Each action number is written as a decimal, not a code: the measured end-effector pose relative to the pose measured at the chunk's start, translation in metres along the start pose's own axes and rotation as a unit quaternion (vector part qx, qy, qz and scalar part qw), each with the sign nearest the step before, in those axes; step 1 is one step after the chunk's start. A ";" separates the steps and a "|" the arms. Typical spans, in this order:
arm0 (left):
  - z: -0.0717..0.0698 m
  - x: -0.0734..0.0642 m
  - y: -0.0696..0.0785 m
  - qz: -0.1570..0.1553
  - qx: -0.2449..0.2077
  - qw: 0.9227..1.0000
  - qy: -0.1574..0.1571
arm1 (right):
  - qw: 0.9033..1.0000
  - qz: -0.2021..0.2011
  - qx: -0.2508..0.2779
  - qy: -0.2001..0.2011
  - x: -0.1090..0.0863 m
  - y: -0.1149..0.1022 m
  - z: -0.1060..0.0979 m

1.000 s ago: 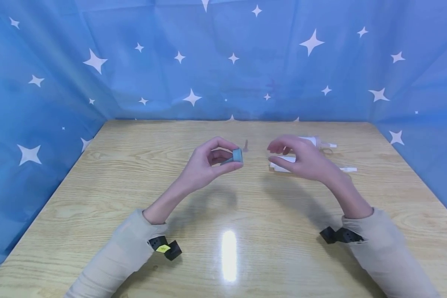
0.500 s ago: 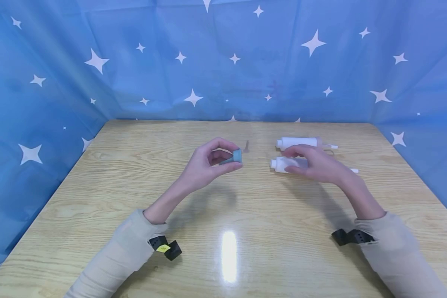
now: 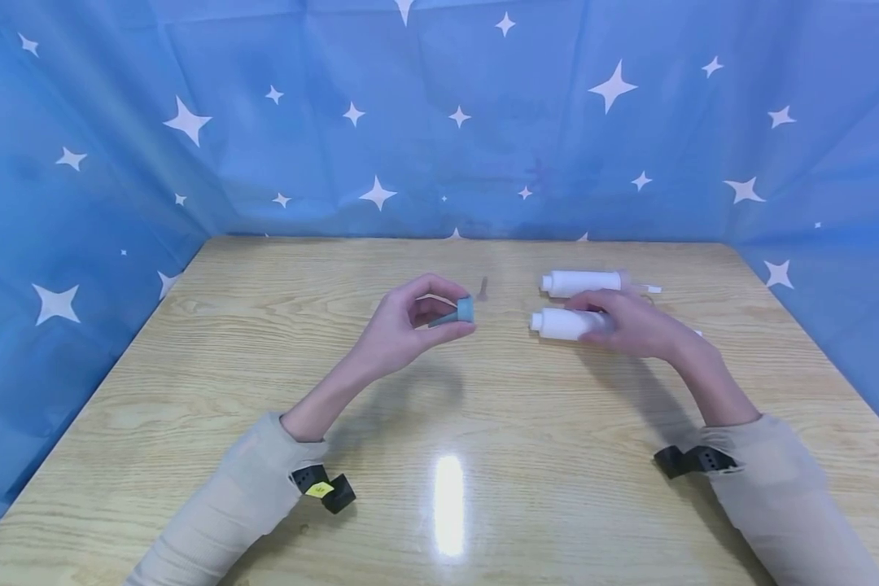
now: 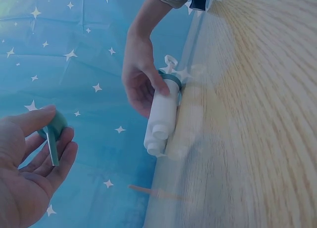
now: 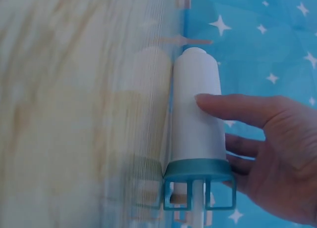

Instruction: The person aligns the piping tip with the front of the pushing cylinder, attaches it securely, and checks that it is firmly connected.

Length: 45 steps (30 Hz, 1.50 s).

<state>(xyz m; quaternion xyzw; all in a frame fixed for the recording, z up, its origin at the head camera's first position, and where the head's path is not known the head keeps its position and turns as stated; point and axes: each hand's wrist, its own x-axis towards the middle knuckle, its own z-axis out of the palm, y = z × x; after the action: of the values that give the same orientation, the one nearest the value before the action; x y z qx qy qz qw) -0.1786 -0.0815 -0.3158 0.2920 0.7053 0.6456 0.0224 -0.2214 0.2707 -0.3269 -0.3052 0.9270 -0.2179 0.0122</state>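
Note:
My left hand (image 3: 399, 325) is raised over the table and pinches a teal cap with a thin stem (image 3: 465, 308) between thumb and fingertips. In the left wrist view, the stem of that cap (image 4: 53, 148) points down past the fingers. My right hand (image 3: 633, 324) grips the nearer white syringe-like tube (image 3: 559, 324), which lies on its side. The right wrist view shows the thumb across this tube (image 5: 195, 109), its teal collar with square loops, and a white rod. A second white tube (image 3: 584, 282) lies just behind it.
A small pinkish stick-like piece (image 3: 483, 288) is on the table between the hands, towards the back. The pale wooden table (image 3: 381, 488) ends at a blue star-patterned curtain (image 3: 439, 146) at the back and both sides.
My right hand has moved right and down from above the tubes and taken hold of the nearer one. The left hand has stayed in place with the teal cap.

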 end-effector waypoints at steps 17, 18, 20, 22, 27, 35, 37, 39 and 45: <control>0.000 -0.001 -0.002 0.000 0.001 1.000 0.001 | 1.000 0.007 -0.005 -0.023 -0.001 0.003 -0.001; 0.000 -0.001 -0.002 0.000 0.003 1.000 0.001 | 1.000 0.005 -0.011 -0.018 -0.001 0.002 -0.001; 0.000 -0.001 -0.002 -0.003 0.005 1.000 0.001 | 1.000 0.003 -0.019 -0.011 -0.001 0.000 -0.002; 0.000 -0.002 -0.002 -0.005 0.006 1.000 0.001 | 1.000 -0.002 -0.027 -0.004 0.000 -0.004 -0.003; -0.001 -0.002 -0.003 -0.007 0.005 1.000 0.001 | 0.999 -0.038 -0.027 0.022 0.000 -0.012 -0.007; 0.000 -0.001 -0.004 -0.012 0.003 1.000 -0.001 | 0.993 -0.091 -0.015 0.072 0.002 -0.026 -0.010; 0.000 -0.001 -0.004 -0.012 0.004 1.000 -0.001 | 0.993 -0.092 -0.015 0.078 0.001 -0.029 -0.011; 0.000 -0.001 -0.004 -0.011 0.005 1.000 -0.001 | 0.992 -0.093 -0.012 0.080 0.000 -0.033 -0.012; 0.001 0.000 -0.004 -0.015 0.003 1.000 -0.002 | 0.990 -0.109 -0.003 0.093 -0.001 -0.046 -0.014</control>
<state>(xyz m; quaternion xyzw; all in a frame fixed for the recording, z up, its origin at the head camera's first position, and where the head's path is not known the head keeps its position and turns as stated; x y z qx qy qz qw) -0.1795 -0.0810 -0.3198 0.2833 0.7110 0.6427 0.0327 -0.1968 0.2443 -0.2954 -0.3833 0.8858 -0.2424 -0.0987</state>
